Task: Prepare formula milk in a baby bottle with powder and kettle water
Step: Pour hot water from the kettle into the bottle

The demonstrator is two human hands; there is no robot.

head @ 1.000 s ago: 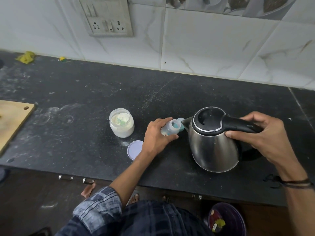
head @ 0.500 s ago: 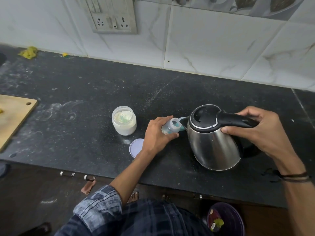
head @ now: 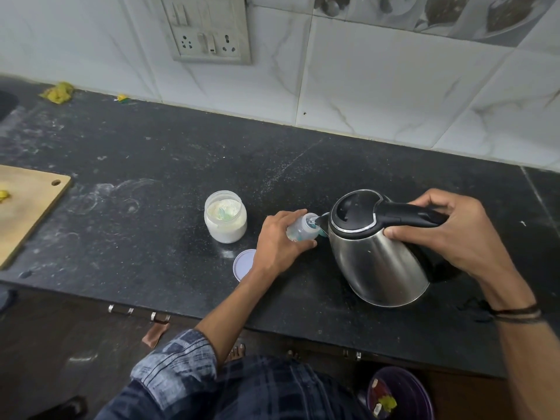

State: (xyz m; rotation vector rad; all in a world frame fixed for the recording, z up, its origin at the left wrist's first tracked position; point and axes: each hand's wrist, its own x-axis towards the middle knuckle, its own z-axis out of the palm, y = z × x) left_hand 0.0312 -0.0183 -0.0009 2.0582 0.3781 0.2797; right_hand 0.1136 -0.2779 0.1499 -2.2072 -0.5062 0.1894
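Head view: your right hand (head: 448, 234) is gripping and tilting the kettle (head: 375, 253), its spout meeting the baby bottle (head: 303, 230) your left hand (head: 280, 241) is clasping.

The counter (head: 151, 165) is dark speckled stone, dusted with pale smears and ring marks. A clear powder jar (head: 225, 216) stands open on it, and everything else places from there. Just in front of the jar lies its round white lid (head: 242, 263), flat on the stone (partly hidden by a forearm). Well to the jar's left rests a wooden cutting board (head: 27, 207). Far behind and left of the jar, against the wall, sit a crumpled yellow scrap (head: 57, 92) and a smaller yellow bit (head: 122, 97).
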